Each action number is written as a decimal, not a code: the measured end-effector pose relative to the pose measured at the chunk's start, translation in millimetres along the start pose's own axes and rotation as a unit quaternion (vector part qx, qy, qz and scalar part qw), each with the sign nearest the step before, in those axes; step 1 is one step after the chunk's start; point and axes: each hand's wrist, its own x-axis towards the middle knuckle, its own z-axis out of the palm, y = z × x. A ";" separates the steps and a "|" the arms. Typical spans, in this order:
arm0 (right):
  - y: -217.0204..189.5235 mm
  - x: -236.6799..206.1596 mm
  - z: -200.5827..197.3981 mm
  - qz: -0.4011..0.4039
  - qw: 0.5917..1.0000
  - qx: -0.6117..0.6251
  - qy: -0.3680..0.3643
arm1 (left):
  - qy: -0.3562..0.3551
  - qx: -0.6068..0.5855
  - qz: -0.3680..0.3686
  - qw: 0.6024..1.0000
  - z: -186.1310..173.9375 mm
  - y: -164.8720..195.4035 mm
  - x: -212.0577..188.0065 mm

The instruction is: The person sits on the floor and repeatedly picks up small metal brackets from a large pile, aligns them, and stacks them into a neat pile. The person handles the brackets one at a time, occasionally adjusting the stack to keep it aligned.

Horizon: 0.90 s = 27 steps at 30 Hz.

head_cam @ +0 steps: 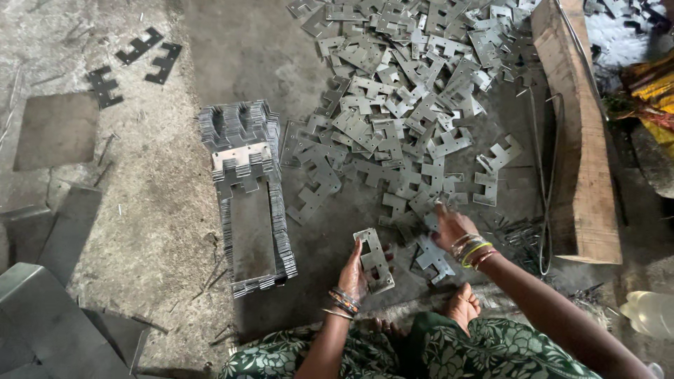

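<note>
Clerk: Item one, left hand [353, 275]?

Checker: Fingers closed round a flat grey stamped metal plate with rectangular cut-outs [374, 260], held on edge just above the concrete floor [168, 231], near its front edge by the person's green floral-print lap [449, 351].

Clerk: Right hand [449, 226]?

Checker: Fingers spread narrow, tips touching the near fringe of the loose heap of grey notched metal plates [407, 98]; whether it grips one, I cannot tell. Coloured bangles on both wrists.

Clerk: Heap location?

Checker: Spread from the floor's far edge down to the hands, right of centre.

Clerk: Stacked stock?

Checker: Neat long stack of matching grey plates [249, 203], left of the heap, just beside it.

Clerk: Other entries?

Checker: Rough wooden beam [579, 140] along the right side; three dark plates [140, 60] at the far left corner; flat steel sheets [56, 130] at the left edge.
</note>
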 end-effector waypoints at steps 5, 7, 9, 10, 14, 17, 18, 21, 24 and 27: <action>-1.0 -2.4 2.0 -0.010 0.999 -0.026 0.027 | 0.013 -0.010 -0.028 0.999 1.0 -6.2 -2.5; -1.3 -4.3 3.5 -0.003 0.999 -0.038 0.028 | 0.027 0.005 -0.006 1.000 3.1 -8.5 -5.8; -1.7 -6.5 5.5 0.052 0.999 -0.002 0.013 | 0.028 0.019 0.005 0.999 4.5 -10.4 -8.9; -1.9 -7.7 6.4 0.080 0.997 0.016 0.006 | 0.023 0.025 0.006 0.999 4.3 -10.9 -9.8; -3.1 -12.8 10.0 0.021 0.999 0.019 -0.031 | 0.070 0.048 0.040 0.996 -1.4 -18.0 -3.6; -4.4 -16.3 11.4 -0.051 0.996 -0.039 0.061 | 0.042 0.024 0.074 0.996 -10.7 -25.7 7.5; -4.9 -17.2 11.5 -0.069 0.991 -0.045 0.104 | 0.061 0.037 0.073 0.995 -14.2 -28.1 10.1; -7.0 -18.6 10.5 -0.154 0.960 -0.070 0.224 | 0.101 0.063 0.071 0.990 -21.1 -32.0 13.5; -9.4 -17.5 7.6 -0.084 0.987 -0.098 0.098 | 0.094 0.064 0.073 0.991 -19.2 -29.5 10.4; -11.5 -13.5 3.2 0.013 0.999 -0.027 -0.019 | 0.060 0.069 0.080 0.993 -10.9 -25.0 7.6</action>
